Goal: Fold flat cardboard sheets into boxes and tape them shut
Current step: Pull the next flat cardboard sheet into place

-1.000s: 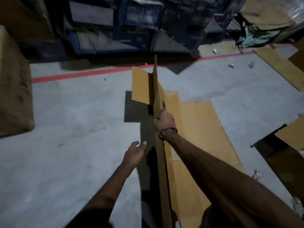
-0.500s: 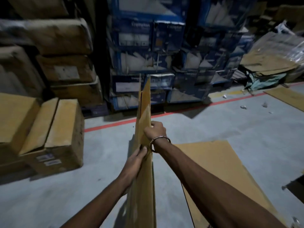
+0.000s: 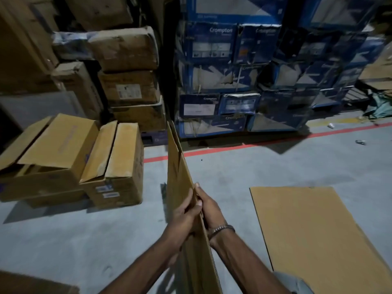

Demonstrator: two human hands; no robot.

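Both hands, left (image 3: 186,211) and right (image 3: 210,211), are clamped on one upright sheet (image 3: 180,183), held on edge above the floor (image 3: 84,240). "Crompton" is printed on the blue cartons (image 3: 220,39) stacked behind. One flat sheet (image 3: 314,230) is laid at right; two open brown boxes (image 3: 118,164) are seen at left.

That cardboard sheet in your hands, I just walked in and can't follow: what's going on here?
A person holds a flattened cardboard sheet on edge above the floor, left hand and right hand gripping it on opposite sides. It is not yet opened into a box. Another flat sheet lies on the floor to the right, and two brown boxes with untaped flaps stand on the left.
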